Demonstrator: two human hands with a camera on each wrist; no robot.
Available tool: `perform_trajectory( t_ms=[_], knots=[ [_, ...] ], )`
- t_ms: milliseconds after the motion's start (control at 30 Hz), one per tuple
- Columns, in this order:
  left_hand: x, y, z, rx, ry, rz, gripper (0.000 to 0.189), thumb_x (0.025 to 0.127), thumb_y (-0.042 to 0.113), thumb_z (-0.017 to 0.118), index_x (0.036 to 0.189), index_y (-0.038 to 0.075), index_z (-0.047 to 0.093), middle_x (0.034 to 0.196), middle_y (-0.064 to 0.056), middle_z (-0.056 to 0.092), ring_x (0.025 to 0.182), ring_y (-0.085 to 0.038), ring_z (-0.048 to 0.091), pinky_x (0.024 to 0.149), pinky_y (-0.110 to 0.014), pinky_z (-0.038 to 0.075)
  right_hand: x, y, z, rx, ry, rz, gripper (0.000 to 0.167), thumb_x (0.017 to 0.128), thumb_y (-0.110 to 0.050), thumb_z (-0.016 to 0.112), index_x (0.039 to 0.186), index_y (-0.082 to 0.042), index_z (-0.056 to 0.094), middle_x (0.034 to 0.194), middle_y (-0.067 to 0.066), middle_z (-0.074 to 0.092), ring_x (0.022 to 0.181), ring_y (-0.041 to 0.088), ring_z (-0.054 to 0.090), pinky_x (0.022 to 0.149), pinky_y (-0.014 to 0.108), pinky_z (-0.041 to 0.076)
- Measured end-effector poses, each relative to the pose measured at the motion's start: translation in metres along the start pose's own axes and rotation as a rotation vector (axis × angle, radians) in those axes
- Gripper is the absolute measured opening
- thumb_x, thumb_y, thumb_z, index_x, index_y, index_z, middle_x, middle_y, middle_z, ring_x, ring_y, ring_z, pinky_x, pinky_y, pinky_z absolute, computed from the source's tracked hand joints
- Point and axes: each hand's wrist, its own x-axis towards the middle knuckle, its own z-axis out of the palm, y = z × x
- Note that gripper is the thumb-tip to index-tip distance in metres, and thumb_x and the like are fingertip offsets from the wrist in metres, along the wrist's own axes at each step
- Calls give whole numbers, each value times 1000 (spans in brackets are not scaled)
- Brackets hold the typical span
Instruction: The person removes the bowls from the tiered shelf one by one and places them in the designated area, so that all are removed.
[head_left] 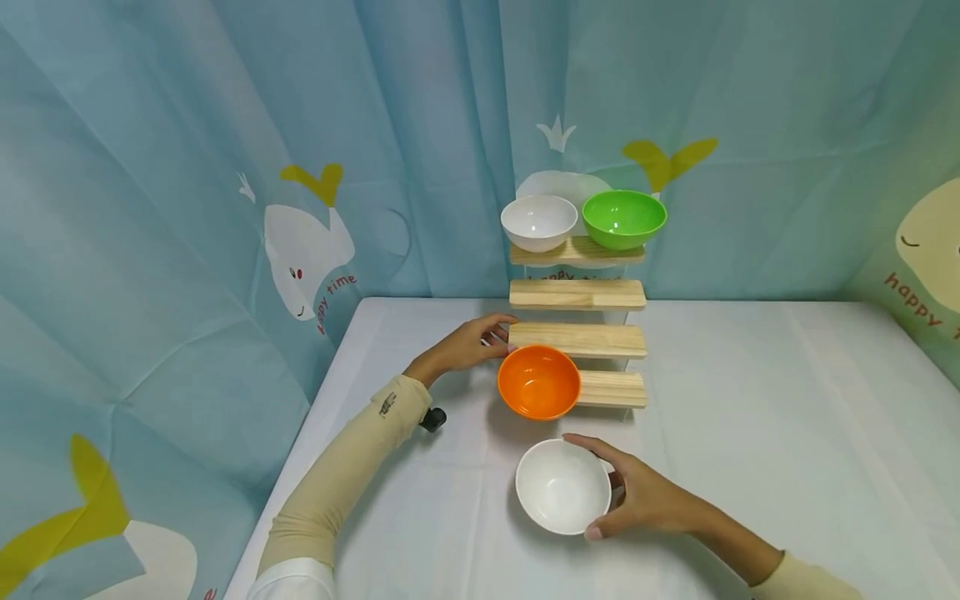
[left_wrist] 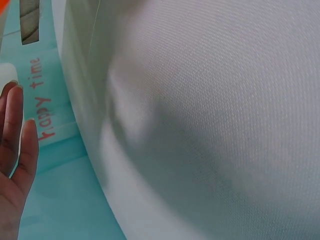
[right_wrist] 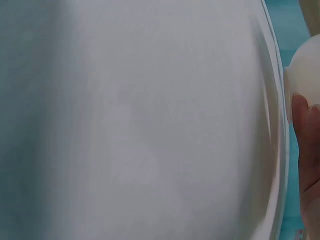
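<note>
My right hand (head_left: pixel 637 492) grips a white bowl (head_left: pixel 562 487) at its right side, with the thumb low on the rim and a finger at the top of it. The bowl faces up over the white cloth, in front of the wooden stepped rack (head_left: pixel 581 340). The right wrist view catches part of that bowl (right_wrist: pixel 306 70) at its right edge. My left hand (head_left: pixel 474 340) is at the left end of the rack, fingertips by the second shelf from the bottom. Just right of them, an orange bowl (head_left: pixel 538 383) overlaps the left part of the lowest shelf. Fairly straight left fingers (left_wrist: pixel 12 130) show in the left wrist view.
On the rack's top shelf stand another white bowl (head_left: pixel 538 223) and a green bowl (head_left: pixel 624 220), side by side. A white cloth (head_left: pixel 750 400) covers the table. Blue printed curtains (head_left: pixel 450 150) hang behind it and at the sides.
</note>
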Motion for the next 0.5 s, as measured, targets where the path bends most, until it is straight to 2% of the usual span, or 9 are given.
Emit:
perform_trajectory(
  t_ms=[233,500],
  knots=[
    [0,0,1,12,-5,-8,55,100,35,64,149,19,47,125,-7,63,113,-20,62,98,-32,53,12,-4,18,38,-21,17,105,75,-11,85,159,-8,22,141,29,43,96,18,71,78,34,61],
    [1,-2,-1,1,-6,3,54,100,36,64,149,21,47,123,-5,63,112,-17,62,99,-32,52,25,-8,31,14,-20,18,104,75,-15,88,158,-8,25,144,26,43,95,17,71,81,31,59]
  ],
)
